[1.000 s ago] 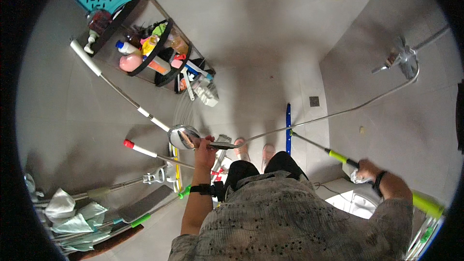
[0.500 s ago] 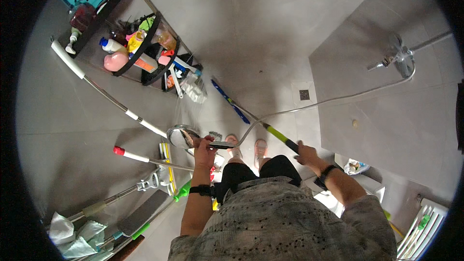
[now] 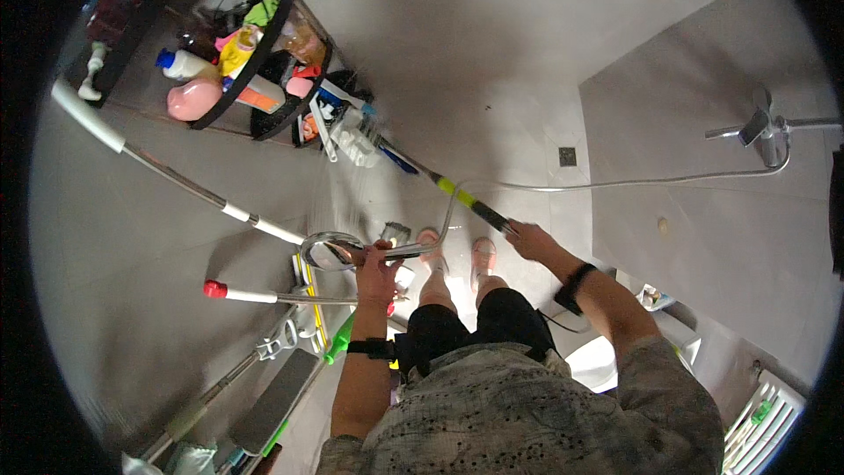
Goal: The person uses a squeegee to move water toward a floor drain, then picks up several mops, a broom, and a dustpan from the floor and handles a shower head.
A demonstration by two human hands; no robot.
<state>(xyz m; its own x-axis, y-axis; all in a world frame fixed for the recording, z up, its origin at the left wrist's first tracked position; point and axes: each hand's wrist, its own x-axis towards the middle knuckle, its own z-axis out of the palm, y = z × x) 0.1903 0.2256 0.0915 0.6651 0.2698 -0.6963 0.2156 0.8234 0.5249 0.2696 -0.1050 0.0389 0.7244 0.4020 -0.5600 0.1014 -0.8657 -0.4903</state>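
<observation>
My left hand [image 3: 376,271] is closed around the handle of a chrome shower head [image 3: 330,252], held level in front of my legs. Thin streaks of water spray from it toward the corner shelf. A metal hose [image 3: 607,186] loops from its handle to the wall tap [image 3: 767,134] at right. My right hand [image 3: 532,242] grips the black end of a long-handled floor brush [image 3: 446,185] with a yellow-green section. Its narrow blue head [image 3: 398,160] lies on the floor by the shelf's base, partly hidden by the handle and a clear plastic bag [image 3: 356,142].
A black corner shelf [image 3: 255,70] full of bottles stands far left. White-banded metal poles [image 3: 180,178], a flat mop [image 3: 274,400] and a yellow-edged squeegee [image 3: 309,299] lean along the left. A floor drain [image 3: 567,157] is right of centre; a white slatted rack [image 3: 765,422] stands at lower right.
My right hand has pushed the brush forward and left, so its head is now up against the shelf's base. The shower head stays in my left hand. My view has shifted somewhat.
</observation>
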